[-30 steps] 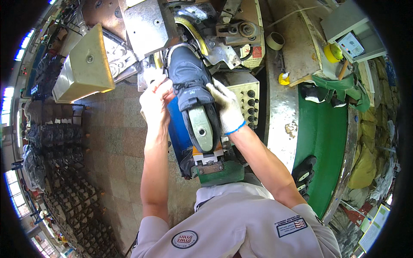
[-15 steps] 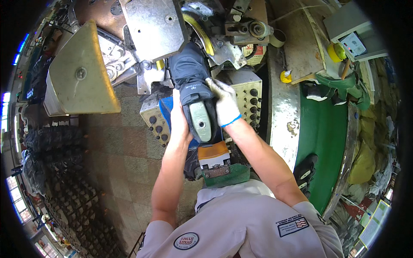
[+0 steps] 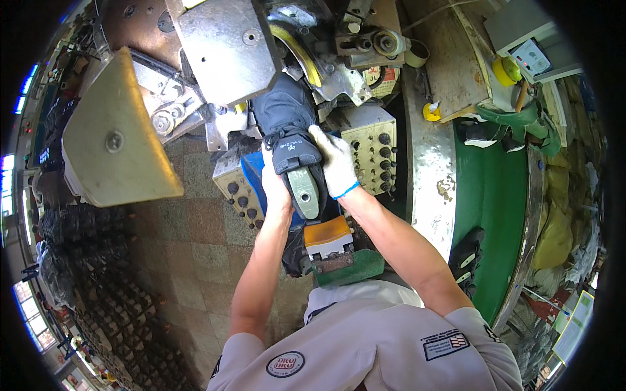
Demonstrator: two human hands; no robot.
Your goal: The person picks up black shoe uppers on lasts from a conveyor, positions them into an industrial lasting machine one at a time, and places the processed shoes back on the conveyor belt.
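A dark shoe upper (image 3: 287,107) is in both my hands, its toe end reaching under the metal plate of a machine (image 3: 225,49). Inside its opening sits a green shoe last (image 3: 304,194) with a round hole, facing me. My left hand (image 3: 276,181) is closed along the left side of the upper, its fingers partly hidden behind it. My right hand (image 3: 336,160), in a white glove with a blue cuff, grips the right side, thumb up near the tongue. Below the heel stands an orange pad (image 3: 327,229) on a white and metal mount.
A large translucent plastic guard (image 3: 117,140) stands at the left of the machine. Control boxes with black knobs (image 3: 375,153) flank the shoe. On the right runs a green bench surface (image 3: 492,215) with more dark shoes (image 3: 467,257). Dark racks (image 3: 130,313) fill the lower left.
The upper has turned slightly, so its tongue and laces show more clearly. Both hands have shifted a little with it. The whole view has also moved slightly.
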